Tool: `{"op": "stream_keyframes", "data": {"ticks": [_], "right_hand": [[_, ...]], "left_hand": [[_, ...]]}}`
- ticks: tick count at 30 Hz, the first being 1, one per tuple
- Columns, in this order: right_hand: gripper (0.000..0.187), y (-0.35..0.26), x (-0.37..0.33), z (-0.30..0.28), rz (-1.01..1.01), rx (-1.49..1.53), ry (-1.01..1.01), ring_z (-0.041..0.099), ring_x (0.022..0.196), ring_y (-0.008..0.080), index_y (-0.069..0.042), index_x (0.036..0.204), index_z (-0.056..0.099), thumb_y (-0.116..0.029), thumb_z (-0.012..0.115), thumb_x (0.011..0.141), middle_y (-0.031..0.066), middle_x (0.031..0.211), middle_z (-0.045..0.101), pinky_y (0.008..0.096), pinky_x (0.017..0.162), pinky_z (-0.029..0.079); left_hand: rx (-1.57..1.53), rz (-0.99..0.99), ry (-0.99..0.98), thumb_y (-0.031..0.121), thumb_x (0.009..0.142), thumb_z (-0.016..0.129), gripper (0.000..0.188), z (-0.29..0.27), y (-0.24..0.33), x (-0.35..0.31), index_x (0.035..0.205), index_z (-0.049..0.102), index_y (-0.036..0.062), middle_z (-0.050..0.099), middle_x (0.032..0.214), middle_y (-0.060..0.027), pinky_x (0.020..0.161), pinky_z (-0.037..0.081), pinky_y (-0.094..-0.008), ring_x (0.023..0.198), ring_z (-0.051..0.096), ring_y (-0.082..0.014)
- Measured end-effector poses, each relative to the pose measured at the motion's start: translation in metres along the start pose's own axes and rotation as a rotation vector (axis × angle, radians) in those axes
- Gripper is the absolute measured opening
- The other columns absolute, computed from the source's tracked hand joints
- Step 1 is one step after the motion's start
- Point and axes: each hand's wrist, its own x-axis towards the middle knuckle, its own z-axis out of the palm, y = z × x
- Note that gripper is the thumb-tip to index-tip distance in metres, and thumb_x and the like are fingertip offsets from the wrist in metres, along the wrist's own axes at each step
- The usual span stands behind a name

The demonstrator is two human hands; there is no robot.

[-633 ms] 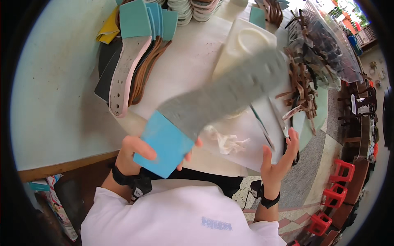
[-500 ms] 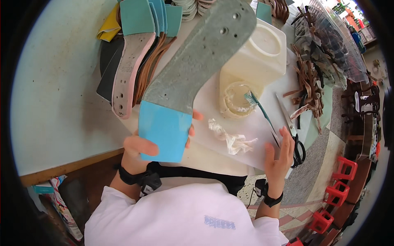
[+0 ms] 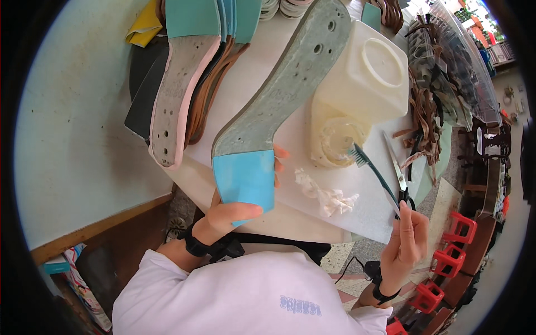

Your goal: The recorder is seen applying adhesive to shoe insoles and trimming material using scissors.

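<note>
Insole [image 3: 279,106] rises up-right from left hand [image 3: 231,215], fingers clamped on its blue heel; right hand [image 3: 406,237] pinches toothbrush [image 3: 375,173], bristles toward the glue tub [image 3: 340,139].

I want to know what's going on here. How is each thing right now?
Shoe sole: held up, grey side showing.
Left hand: gripping the sole's blue heel end.
Brush: raised off the table.
Right hand: holding the brush.
White jug: lying on its side.
Scissors: lying closed on the table.

sole [image 3: 279,106] left of jug [image 3: 363,84]; rag [image 3: 326,195] before jug (on table [image 3: 268,67]); scissors [image 3: 399,173] right.
</note>
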Motion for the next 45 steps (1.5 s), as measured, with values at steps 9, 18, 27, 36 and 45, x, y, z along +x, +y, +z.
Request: {"op": "stream_keyframes", "data": {"ticks": [9, 18, 27, 36, 45], "right_hand": [[0.033, -0.028, 0.034, 0.0, -0.117, -0.219, -0.041, 0.052, 0.06, 0.0208, -0.001, 0.103, 0.064, 0.004, 0.066, 0.07, 0.0072, 0.074, 0.053, 0.0311, 0.049, 0.04], [0.031, -0.034, 0.046, 0.006, -0.163, -0.281, -0.066, 0.052, 0.061, 0.021, -0.001, 0.099, 0.065, 0.003, 0.067, 0.068, 0.007, 0.073, 0.051, 0.0323, 0.049, 0.041], [0.031, -0.027, 0.042, 0.004, -0.035, -0.135, -0.072, 0.053, 0.061, 0.0207, 0.0, 0.099, 0.065, 0.006, 0.066, 0.069, 0.0081, 0.072, 0.052, 0.0304, 0.051, 0.041], [0.022, 0.001, 0.011, 0.026, 0.258, 0.235, -0.027, 0.039, 0.052, 0.0078, 0.002, 0.1, 0.064, 0.0, 0.065, 0.078, 0.0033, 0.068, 0.049, 0.0226, 0.045, 0.027], [0.015, 0.011, -0.018, 0.068, 0.466, 0.614, 0.08, 0.038, 0.058, 0.0055, 0.005, 0.092, 0.063, -0.006, 0.062, 0.083, 0.001, 0.068, 0.047, 0.0206, 0.048, 0.025]], "left_hand": [[0.082, -0.027, -0.019, 0.017, 0.06, 0.064, 0.094, 0.0, -0.001, -0.004, 0.141, 0.018, 0.0055, 0.044, 0.125, -0.0128, 0.085, 0.041, -0.0323, 0.101, 0.047, -0.0179], [0.208, -0.027, -0.091, 0.017, 0.058, 0.064, 0.101, -0.001, -0.002, -0.004, 0.144, 0.011, 0.0072, 0.044, 0.124, -0.0111, 0.087, 0.039, -0.0312, 0.101, 0.045, -0.0171], [0.22, -0.028, -0.104, 0.017, 0.059, 0.064, 0.099, -0.001, 0.0, -0.004, 0.143, 0.013, 0.0057, 0.044, 0.124, -0.0114, 0.086, 0.039, -0.0306, 0.101, 0.045, -0.0174], [0.301, 0.09, -0.038, 0.025, 0.06, 0.068, 0.104, 0.005, -0.013, -0.002, 0.143, 0.01, 0.0046, 0.044, 0.123, -0.0147, 0.082, 0.041, -0.0304, 0.1, 0.047, -0.0182], [0.397, 0.073, -0.05, 0.022, 0.065, 0.068, 0.092, 0.015, -0.002, 0.001, 0.141, 0.02, 0.0001, 0.049, 0.117, -0.0097, 0.077, 0.04, -0.028, 0.091, 0.049, -0.0174]]}}
